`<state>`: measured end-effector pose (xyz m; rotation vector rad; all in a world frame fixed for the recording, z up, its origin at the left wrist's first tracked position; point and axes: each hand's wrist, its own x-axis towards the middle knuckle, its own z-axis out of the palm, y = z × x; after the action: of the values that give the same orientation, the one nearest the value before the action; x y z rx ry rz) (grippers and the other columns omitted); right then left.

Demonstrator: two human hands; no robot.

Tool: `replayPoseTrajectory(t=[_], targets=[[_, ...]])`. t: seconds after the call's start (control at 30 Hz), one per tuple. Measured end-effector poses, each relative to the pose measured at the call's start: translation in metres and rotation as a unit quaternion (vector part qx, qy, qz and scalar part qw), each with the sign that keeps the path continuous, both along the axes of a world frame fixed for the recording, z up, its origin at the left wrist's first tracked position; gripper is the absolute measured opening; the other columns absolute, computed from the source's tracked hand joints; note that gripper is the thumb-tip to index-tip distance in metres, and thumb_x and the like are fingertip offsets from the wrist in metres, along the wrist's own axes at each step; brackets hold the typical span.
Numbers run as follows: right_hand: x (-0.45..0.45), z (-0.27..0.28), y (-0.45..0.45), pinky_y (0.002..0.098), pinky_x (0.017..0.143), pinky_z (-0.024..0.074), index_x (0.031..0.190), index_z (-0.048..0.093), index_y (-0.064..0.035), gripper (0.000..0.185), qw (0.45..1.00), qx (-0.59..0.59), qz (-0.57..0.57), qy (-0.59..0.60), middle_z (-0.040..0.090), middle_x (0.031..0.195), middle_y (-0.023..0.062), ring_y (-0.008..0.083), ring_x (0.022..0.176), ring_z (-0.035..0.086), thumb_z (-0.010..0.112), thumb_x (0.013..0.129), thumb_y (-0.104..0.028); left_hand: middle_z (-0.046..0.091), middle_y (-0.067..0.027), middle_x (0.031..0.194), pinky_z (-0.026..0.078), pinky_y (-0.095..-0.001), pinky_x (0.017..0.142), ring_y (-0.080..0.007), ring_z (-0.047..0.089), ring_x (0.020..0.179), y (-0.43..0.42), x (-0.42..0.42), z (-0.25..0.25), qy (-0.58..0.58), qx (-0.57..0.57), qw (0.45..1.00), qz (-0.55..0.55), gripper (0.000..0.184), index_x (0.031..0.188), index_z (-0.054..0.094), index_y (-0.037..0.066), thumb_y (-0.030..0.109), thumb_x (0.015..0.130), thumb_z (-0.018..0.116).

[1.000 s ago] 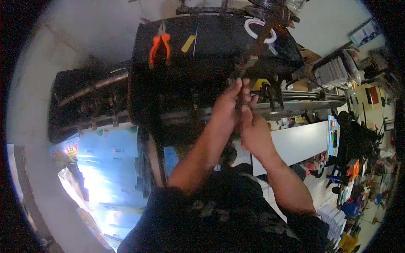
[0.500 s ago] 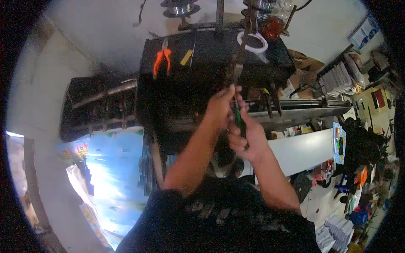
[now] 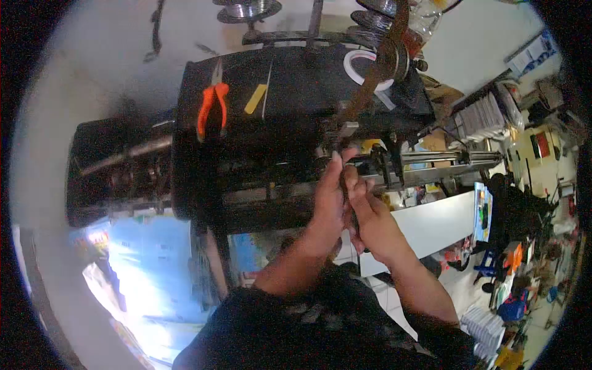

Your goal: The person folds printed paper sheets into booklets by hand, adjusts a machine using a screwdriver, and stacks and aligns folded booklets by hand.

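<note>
My left hand point(image 3: 331, 194) and my right hand point(image 3: 372, 221) are close together in front of a black machine point(image 3: 290, 80). My right hand is closed around a dark-handled tool, apparently a screwdriver; its handle is almost wholly hidden between the hands. The fingers of my left hand point up, thumb and fingers drawn together just below a small metal block point(image 3: 348, 128) on the machine. What they pinch is hidden. On the machine's black top lie orange-handled pliers point(image 3: 213, 108), a yellow-ended thin tool point(image 3: 255, 98) and a white ring of tape point(image 3: 354, 71).
A wire spool point(image 3: 248, 9) is mounted above the machine. A dark vertical arm point(image 3: 382, 65) crosses in front of the top. Right of my hands stands a white panel point(image 3: 431, 231). Stacked paper bundles point(image 3: 478, 117) are at the right; bright blue printed sheets point(image 3: 160, 265) lie at the left.
Both hands have come lower in the view and closer together. The green handle seen before in my right hand is now covered. The view has shifted, moving the pliers left.
</note>
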<state>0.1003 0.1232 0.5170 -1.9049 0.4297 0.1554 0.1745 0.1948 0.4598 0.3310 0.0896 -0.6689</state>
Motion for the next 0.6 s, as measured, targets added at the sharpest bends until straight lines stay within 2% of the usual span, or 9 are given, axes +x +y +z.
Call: replayPoseTrajectory(t=[0.03,0.07,0.1,0.13,0.23,0.37,0.4,0.47,0.6], targets=[[0.0,0.001,-0.003,0.0285,0.037,0.0346,0.106,0.051,-0.0027,0.042,0.99,0.095,-0.055,0.093,0.052,0.065,0.0065,0.0146,0.045,0.05,0.042,0.101,-0.043,0.047,0.0017,0.065,0.05,-0.0357,0.075,-0.0129,0.053,0.06,0.001,-0.001,-0.001,-0.001,0.004,1.0,0.005,0.049,0.126,0.048,0.006,0.047,0.099,0.047],[0.002,0.021,-0.006,0.0402,0.057,0.0502,0.12,0.046,0.0024,0.045,0.96,0.217,-0.077,0.158,0.062,0.085,0.0155,0.0256,0.067,0.062,0.052,0.098,-0.036,0.051,0.0002,0.07,0.051,-0.0358,0.074,-0.0154,0.057,0.066,0.005,-0.001,0.01,-0.012,0.087,0.996,-0.003,0.05,0.127,0.048,0.004,0.046,0.099,0.047],[-0.007,0.019,-0.006,0.0402,0.057,0.0502,0.12,0.046,0.0024,0.045,0.958,0.224,-0.075,0.162,0.062,0.085,0.0155,0.0256,0.067,0.062,0.052,0.098,-0.036,0.055,-0.0013,0.074,0.052,-0.036,0.074,-0.0179,0.061,0.071,0.006,-0.001,0.015,-0.023,0.17,0.985,-0.008,0.051,0.128,0.049,0.003,0.045,0.099,0.047],[-0.015,0.016,-0.005,0.0407,0.065,0.051,0.119,0.046,0.0013,0.041,0.974,0.182,-0.077,0.11,0.062,0.092,0.0163,0.0266,0.074,0.063,0.056,0.096,-0.031,0.062,-0.0049,0.086,0.052,-0.0352,0.074,-0.0211,0.066,0.083,0.007,-0.002,0.0,-0.033,0.149,0.988,-0.011,0.049,0.126,0.052,0.002,0.043,0.1,0.047],[-0.04,-0.018,-0.004,0.0418,0.092,0.0469,0.12,0.05,-0.0009,0.035,0.994,-0.041,-0.038,-0.094,0.061,0.114,0.0196,0.0316,0.102,0.062,0.061,0.092,-0.018,0.065,-0.0072,0.093,0.053,-0.0341,0.076,-0.0211,0.066,0.086,0.016,-0.01,-0.013,-0.089,0.234,0.968,0.0,0.044,0.123,0.055,0.003,0.04,0.1,0.048],[-0.045,-0.028,0.001,0.0425,0.101,0.0414,0.14,0.042,-0.0074,0.051,0.99,-0.058,0.012,-0.126,0.054,0.133,0.0205,0.0392,0.121,0.053,0.056,0.091,-0.011,0.068,-0.0088,0.087,0.053,-0.0323,0.076,-0.0184,0.067,0.083,0.03,-0.014,-0.023,-0.192,0.346,0.917,0.051,0.039,0.116,0.061,-0.002,0.032,0.1,0.051],[-0.044,-0.035,0.0,0.0337,0.081,0.0445,0.14,0.044,-0.0086,0.049,0.989,-0.087,0.012,-0.117,0.059,0.123,0.0162,0.0242,0.094,0.054,0.055,0.092,-0.009,0.068,-0.0088,0.087,0.053,-0.0323,0.076,-0.0184,0.067,0.083,0.035,-0.01,-0.024,-0.19,0.348,0.917,0.051,0.039,0.116,0.061,-0.002,0.032,0.1,0.051],[-0.039,-0.041,-0.001,0.0248,0.06,0.0476,0.141,0.046,-0.0098,0.048,0.987,-0.117,0.011,-0.108,0.064,0.113,0.0118,0.0092,0.066,0.055,0.054,0.093,-0.008,0.069,-0.009,0.079,0.053,-0.0288,0.072,-0.0148,0.067,0.075,0.044,0.002,-0.019,-0.358,0.546,0.753,0.081,0.034,0.112,0.063,-0.004,0.025,0.097,0.057],[-0.026,-0.041,-0.002,0.0287,0.06,0.048,0.138,0.049,-0.0088,0.044,0.947,-0.229,0.026,-0.222,0.066,0.1,0.0165,0.013,0.061,0.054,0.053,0.095,-0.014,0.07,-0.0106,0.08,0.053,-0.0268,0.063,-0.0141,0.068,0.067,0.043,0.009,-0.011,-0.304,0.542,0.771,0.14,0.033,0.11,0.063,-0.007,0.018,0.089,0.067]])
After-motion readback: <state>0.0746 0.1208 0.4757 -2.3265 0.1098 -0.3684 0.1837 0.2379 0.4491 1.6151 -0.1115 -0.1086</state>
